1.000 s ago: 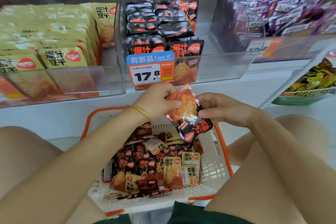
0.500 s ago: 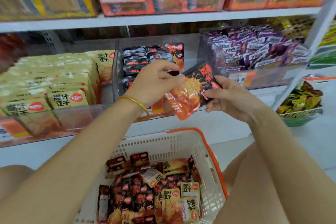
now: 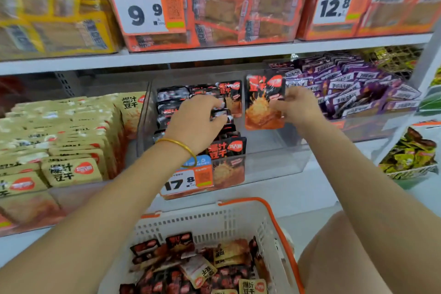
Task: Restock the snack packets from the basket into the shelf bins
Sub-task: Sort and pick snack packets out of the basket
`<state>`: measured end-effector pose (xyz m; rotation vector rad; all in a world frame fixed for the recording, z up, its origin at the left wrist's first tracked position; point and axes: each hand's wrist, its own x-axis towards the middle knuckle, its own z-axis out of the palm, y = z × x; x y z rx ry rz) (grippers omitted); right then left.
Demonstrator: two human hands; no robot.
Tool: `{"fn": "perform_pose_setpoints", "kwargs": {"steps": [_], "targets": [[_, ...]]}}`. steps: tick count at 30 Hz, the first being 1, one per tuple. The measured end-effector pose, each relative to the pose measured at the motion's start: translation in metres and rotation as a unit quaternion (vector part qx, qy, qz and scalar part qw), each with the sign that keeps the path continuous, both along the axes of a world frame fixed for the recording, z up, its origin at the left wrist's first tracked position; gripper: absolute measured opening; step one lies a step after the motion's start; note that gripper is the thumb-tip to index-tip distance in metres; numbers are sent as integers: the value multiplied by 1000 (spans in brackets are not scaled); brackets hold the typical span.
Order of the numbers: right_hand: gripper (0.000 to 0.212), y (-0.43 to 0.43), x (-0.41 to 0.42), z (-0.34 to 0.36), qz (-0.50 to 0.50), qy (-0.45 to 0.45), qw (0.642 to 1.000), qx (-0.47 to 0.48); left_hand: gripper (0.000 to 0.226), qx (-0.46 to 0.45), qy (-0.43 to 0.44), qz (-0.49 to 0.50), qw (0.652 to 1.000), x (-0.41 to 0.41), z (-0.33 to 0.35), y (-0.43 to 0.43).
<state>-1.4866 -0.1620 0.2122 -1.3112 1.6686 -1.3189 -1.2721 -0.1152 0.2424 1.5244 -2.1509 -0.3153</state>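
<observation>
Snack packet (image 3: pixel 261 105), black and orange, upright over bare right half of clear bin (image 3: pixel 274 162); purple packets (image 3: pixel 353 88) to the right, row of black packets (image 3: pixel 226 148) to the left. Pinched at its right edge by right hand (image 3: pixel 299 108). Left hand (image 3: pixel 194 124) curled over that row, actual grip unclear. Basket (image 3: pixel 214 222) below.

A 9.9 price tag (image 3: pixel 145 9) fronts orange packs (image 3: pixel 229 7).

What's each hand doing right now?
Left hand: fingers curled over the packets in the middle bin; grip cannot be told.
Right hand: holding one black-and-orange packet.
</observation>
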Motion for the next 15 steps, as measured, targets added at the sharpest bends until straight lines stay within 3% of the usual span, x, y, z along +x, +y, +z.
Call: {"fn": "perform_pose_setpoints", "kwargs": {"steps": [1, 3, 5, 7, 10, 15], "targets": [[22, -14, 1, -7, -19, 83, 996, 4, 38, 4, -44, 2, 999, 4, -3, -4], [22, -46, 8, -22, -32, 161, 986, 29, 44, 25, -98, -1, 995, 8, -10, -11], [27, -77, 16, -33, -23, 159, 985, 57, 53, 36, -130, -6, 991, 10, -17, -18], [9, -104, 25, -40, -32, 155, 984, 84, 54, 39, -150, -11, 988, 9, -23, -23], [31, -133, 34, -49, -24, 205, 970, 131, 54, 45, -156, -24, 986, 8, -29, -28], [33, -154, 47, -62, -26, 254, 962, 101, 54, 60, -148, -30, 987, 4, -29, -30]]}}
